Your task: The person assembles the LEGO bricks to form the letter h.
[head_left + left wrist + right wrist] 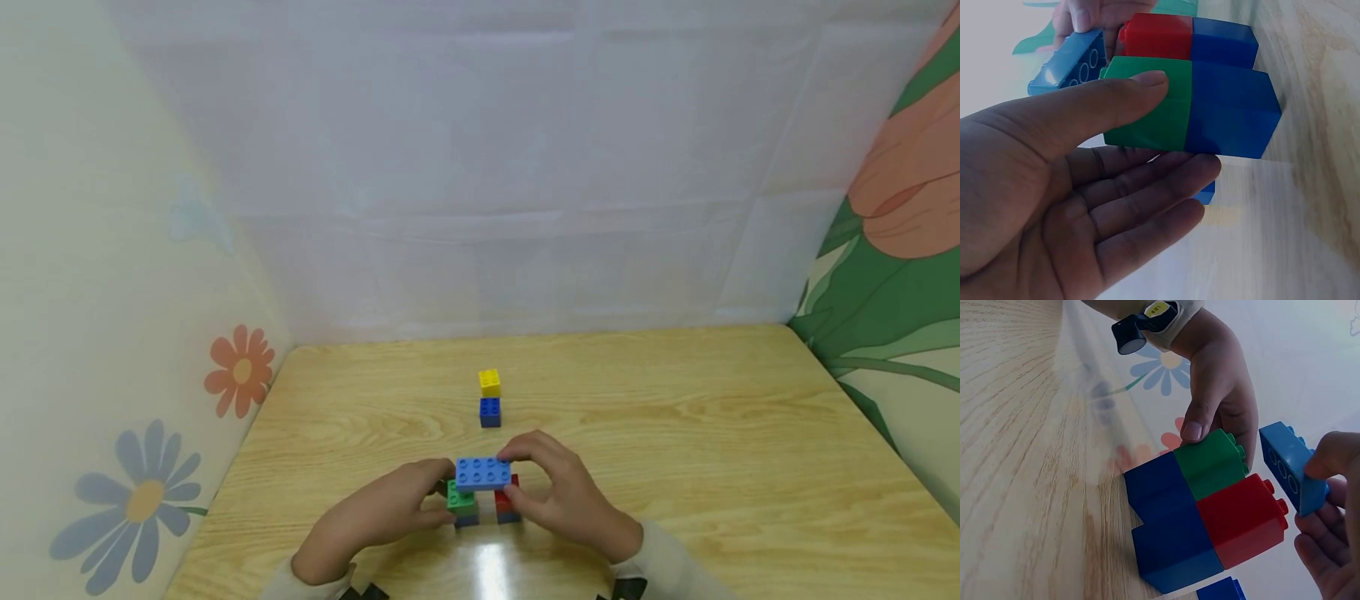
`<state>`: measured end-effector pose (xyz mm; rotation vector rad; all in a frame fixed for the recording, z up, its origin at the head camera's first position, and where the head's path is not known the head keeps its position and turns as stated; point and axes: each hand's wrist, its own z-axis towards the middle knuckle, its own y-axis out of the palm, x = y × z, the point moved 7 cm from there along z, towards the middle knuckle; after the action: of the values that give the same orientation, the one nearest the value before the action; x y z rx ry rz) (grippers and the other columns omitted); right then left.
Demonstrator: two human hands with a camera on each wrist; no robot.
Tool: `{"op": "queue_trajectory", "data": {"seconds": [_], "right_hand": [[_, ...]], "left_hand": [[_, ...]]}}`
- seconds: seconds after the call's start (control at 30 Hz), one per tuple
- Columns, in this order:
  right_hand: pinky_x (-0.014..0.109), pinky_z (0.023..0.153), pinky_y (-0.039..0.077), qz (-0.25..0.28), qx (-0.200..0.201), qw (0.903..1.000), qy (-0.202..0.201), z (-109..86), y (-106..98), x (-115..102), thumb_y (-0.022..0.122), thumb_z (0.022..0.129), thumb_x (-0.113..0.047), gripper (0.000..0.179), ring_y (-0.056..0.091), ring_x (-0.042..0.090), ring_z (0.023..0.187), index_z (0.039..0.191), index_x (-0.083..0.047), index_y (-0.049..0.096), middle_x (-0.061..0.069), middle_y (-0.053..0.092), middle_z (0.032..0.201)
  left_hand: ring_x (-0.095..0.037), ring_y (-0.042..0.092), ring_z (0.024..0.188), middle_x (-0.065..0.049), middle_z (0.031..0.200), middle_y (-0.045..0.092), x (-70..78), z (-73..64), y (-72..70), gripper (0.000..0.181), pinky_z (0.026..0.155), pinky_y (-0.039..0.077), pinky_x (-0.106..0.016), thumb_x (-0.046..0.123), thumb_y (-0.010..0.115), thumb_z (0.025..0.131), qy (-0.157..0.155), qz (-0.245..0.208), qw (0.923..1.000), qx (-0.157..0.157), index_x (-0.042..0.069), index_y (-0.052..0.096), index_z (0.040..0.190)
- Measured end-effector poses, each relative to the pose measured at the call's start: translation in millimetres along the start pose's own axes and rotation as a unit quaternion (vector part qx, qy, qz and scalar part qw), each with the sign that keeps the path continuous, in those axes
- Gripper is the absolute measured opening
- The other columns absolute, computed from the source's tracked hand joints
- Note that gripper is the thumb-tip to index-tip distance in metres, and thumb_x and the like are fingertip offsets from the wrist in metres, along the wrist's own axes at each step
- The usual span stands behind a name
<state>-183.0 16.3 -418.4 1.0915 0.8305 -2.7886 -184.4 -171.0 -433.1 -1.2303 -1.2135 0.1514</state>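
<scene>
My right hand (558, 496) pinches a light blue two-by-four toy building brick (482, 474) by its right end, thumb on the near side. This brick hangs level over two short towers, and the right wrist view shows a gap between it and the studs. The left tower is a green brick (1211, 464) on a dark blue brick (1232, 109). Beside it, a red brick (1244, 520) sits on another dark blue brick (1175, 556). My left hand (382, 508) holds the left tower, thumb on the green brick's near face and fingers behind.
Farther back on the wooden table (337, 392) stand a small dark blue brick (490, 412) and a yellow brick (489, 382), one behind the other. A white sheet (487, 167) hangs behind the table, with flower-patterned panels on both sides.
</scene>
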Motion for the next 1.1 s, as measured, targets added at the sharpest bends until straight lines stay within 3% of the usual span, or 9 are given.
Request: {"op": "queue_trajectory", "data": {"seconds": [0.27,1.1], "right_hand": [[0.03,0.09,0.052,0.0,-0.01,0.9998,-0.015,0.6,2.5,-5.6,0.075,0.082,-0.007,0.04,0.059,0.015,0.106,0.119,-0.013,0.061,0.0,0.061,0.115],[0.035,0.084,0.055,0.003,-0.047,0.9989,0.003,-2.3,9.1,2.5,0.073,0.085,-0.009,0.038,0.059,0.012,0.103,0.12,-0.015,0.059,-0.002,0.06,0.116]], "left_hand": [[-0.008,0.062,0.1,0.011,0.105,0.064,0.1,2.5,4.4,0.028,0.086,0.054,-0.031,0.034,0.07,0.091,0.017,-0.005,0.9998,0.008,0.019,0.057,0.111],[-0.006,0.061,0.101,0.013,0.107,0.064,0.0,3.5,5.8,0.03,0.084,0.054,-0.029,0.031,0.07,0.091,0.004,-0.019,0.9998,-0.001,0.018,0.058,0.114]]}}
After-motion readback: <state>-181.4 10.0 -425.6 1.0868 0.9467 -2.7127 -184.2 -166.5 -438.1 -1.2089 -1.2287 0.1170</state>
